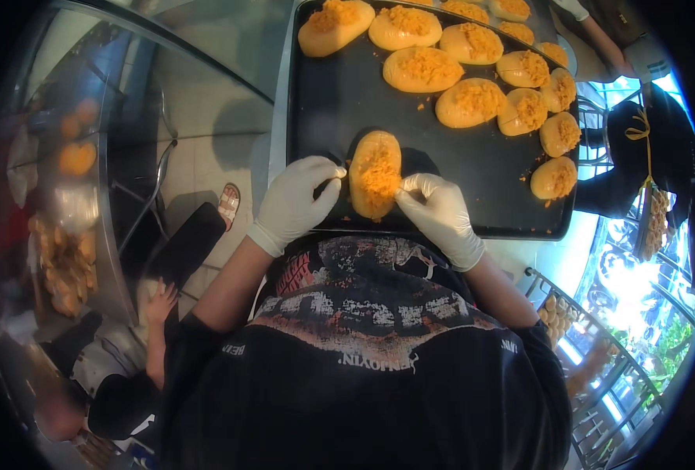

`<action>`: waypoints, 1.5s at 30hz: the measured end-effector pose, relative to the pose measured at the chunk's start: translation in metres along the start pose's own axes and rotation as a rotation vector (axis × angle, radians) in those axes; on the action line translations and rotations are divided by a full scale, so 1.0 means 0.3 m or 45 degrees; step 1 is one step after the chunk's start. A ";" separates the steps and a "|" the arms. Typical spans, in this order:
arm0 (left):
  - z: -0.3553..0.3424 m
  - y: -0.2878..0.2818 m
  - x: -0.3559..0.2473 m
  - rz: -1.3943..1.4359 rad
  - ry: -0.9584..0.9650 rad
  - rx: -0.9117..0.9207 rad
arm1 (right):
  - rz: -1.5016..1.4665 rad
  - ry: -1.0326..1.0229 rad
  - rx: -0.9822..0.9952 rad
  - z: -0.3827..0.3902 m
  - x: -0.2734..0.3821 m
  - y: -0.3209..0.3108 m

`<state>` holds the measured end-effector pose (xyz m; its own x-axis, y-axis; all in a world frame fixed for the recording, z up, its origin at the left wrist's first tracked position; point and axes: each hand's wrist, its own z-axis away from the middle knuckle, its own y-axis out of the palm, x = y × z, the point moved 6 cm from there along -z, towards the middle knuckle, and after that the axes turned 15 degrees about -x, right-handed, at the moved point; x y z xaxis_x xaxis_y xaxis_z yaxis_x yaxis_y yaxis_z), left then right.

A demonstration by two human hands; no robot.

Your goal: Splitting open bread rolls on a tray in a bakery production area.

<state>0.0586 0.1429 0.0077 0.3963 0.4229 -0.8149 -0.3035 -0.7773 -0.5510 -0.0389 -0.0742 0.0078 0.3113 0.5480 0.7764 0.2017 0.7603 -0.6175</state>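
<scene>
Touching with the narrowed right hand (439,213) the crumb-topped bun (376,174) just left of it on the black tray (328,98); cannot tell whether gripping; curling the left hand (297,201) opposite, leaving thumb and finger slightly parted.

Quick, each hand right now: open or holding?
Left hand: curled beside the topped bun; nothing visibly held.
Right hand: curled at the bun's edge; grip unclear.

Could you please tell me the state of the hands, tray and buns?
Front bun: topped, lying between the hands
Other buns: topped, lying on the tray
Tray: uncovered, partly filled
Left hand: gloved, curled beside the front bun
Right hand: gloved, at the front bun's edge
</scene>
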 end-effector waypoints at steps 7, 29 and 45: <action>-0.028 -0.013 -0.026 0.027 -0.098 -0.013 | -0.029 -0.092 -0.037 -0.010 0.031 -0.008; -0.134 0.091 -0.056 0.160 -0.134 -0.017 | -0.025 -0.295 -0.255 -0.118 0.076 -0.011; -0.213 0.107 -0.030 0.043 -0.099 0.053 | -0.166 -0.383 -0.444 -0.202 0.055 0.005</action>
<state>0.1005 0.0844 0.0089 0.3172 0.4328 -0.8438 -0.3517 -0.7727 -0.5285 0.0229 -0.0850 0.0120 -0.0095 0.5716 0.8205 0.5371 0.6950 -0.4780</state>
